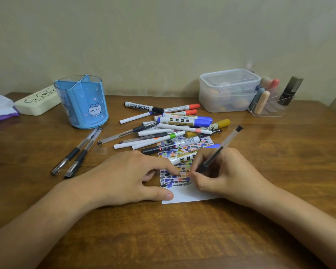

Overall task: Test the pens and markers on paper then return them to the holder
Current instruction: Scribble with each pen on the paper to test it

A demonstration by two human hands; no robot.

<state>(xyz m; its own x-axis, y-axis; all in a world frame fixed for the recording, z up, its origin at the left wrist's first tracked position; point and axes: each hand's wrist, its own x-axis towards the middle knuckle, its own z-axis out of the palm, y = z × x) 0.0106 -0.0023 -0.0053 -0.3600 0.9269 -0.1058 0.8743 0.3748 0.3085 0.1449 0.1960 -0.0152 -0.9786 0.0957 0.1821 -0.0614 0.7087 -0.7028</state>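
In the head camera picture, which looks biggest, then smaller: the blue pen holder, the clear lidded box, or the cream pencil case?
1. clear lidded box
2. blue pen holder
3. cream pencil case, though its left part is hidden, so this is unsure.

— What is the counter (241, 239) made of?
— Brown wood, grain showing, faint sheen. The holder (83, 102) is translucent blue plastic, glossy.
— The paper (190, 197)?
— Matt white. The lidded box (228, 90) is frosted clear plastic.
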